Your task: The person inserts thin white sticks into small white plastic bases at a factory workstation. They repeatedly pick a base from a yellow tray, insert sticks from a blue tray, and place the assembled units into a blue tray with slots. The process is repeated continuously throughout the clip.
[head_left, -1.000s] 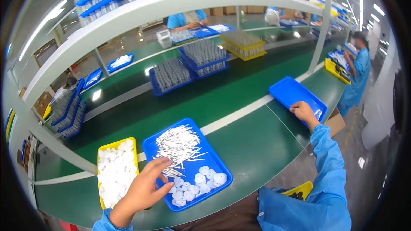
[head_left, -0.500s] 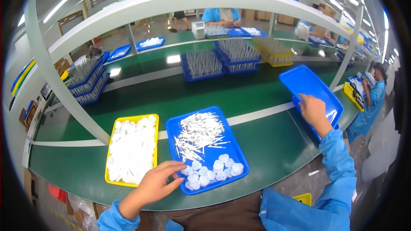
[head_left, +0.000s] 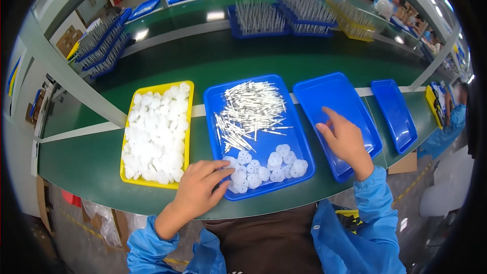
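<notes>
On the bench (head_left: 101, 172) before me, a blue tray (head_left: 298, 141) is lying with pale sticks (head_left: 248, 104) heaping toward twelve o'clock and translucent discs (head_left: 253, 180) clustering toward six. The left hand (head_left: 199, 189) is hovering at its seven o'clock, grip spreading loosely by the discs; whether it's touching them, I'm not managing to tell. The right hand (head_left: 345, 139), thumb and forefinger standing apart, is hanging over a second blue tray (head_left: 332, 91) at three o'clock

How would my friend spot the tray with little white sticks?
Find the near edge of the green table. Along it, right of the yellow tray, sits a blue tray by the left hand. Unlike the blue trays to its right, it holds thin white sticks and pale discs.
</notes>
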A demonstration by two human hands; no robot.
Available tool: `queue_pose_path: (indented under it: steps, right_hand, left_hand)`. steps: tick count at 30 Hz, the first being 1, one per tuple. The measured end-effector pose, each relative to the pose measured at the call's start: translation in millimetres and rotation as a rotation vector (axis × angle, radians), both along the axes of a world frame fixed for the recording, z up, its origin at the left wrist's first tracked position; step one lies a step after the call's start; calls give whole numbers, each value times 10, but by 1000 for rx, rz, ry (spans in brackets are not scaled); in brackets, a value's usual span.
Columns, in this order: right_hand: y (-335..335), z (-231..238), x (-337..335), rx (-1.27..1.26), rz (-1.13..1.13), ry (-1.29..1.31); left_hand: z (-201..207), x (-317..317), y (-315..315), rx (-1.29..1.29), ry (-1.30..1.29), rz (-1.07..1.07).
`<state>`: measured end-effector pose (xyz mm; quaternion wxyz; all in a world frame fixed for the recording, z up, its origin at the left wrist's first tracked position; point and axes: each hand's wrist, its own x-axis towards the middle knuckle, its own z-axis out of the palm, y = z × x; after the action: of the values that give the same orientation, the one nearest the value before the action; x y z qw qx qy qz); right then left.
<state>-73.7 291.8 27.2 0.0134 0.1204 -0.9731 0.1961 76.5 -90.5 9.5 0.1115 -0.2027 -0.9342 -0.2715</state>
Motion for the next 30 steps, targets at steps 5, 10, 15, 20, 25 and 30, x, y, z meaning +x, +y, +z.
queue_pose_path:
  steps: [5,10,15,20,25,30]
  right_hand:
    - [382,-297,-80,137,261,260]
    - [-311,-58,-224,60,488,531]
    - [-905,-338,-347,260,688,491]
    - [-856,-212,-437,170,590,441]
    - [-584,-96,-87,-18,304,265]
    - [-647,-286,-77,-276,135,101]
  left_hand:
    - [-35,-380,86,-124,168,4]
    - [-216,-782,100,-371,158,37]
    - [-170,-1052,195,-300,11,6]
    - [-144,-1017,245,-169,-22,8]
    - [-195,-1042,383,-21,-68,-43]
    - [-153,-1173,619,70,-83,-62]
